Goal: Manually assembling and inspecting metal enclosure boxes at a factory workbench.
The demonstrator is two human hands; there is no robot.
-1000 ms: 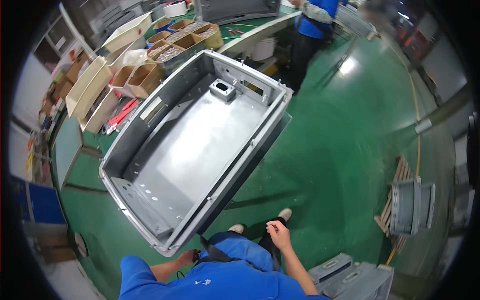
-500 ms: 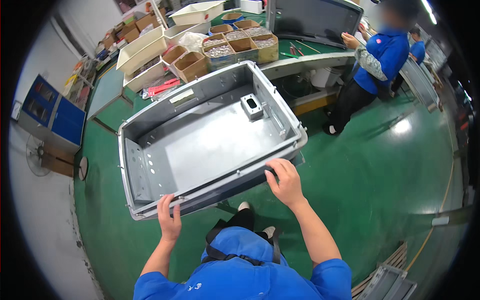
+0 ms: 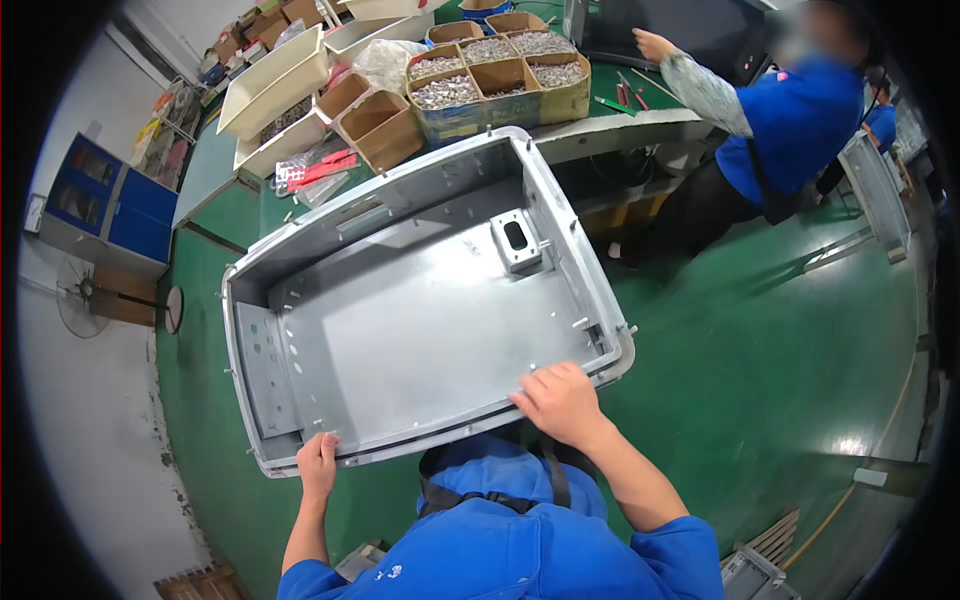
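Note:
A large grey metal housing [image 3: 400, 330], shaped like a shallow open box, lies tilted in front of me with its inside facing up. Short studs stick out along its rim, holes dot its left inner wall, and a small raised block [image 3: 515, 240] with a dark oval opening sits inside at the upper right. My left hand [image 3: 318, 462] is closed around the near rim close to the left corner. Farther right, my right hand [image 3: 560, 402] grips the same near rim, its fingers curled over the edge. The undersides of both grips are hidden.
Beyond the housing, a green workbench [image 3: 650, 98] carries cardboard bins [image 3: 440, 95] of small metal parts, cream plastic trays [image 3: 275, 85] and red-handled tools [image 3: 318, 172]. A co-worker [image 3: 790, 130] in blue stands at the right. A fan [image 3: 85, 290] and blue cabinet [image 3: 105, 205] stand left.
The near side of the housing has come closer to my body, and both hands have closed on its rim. The co-worker has turned and stretched an arm over the bench.

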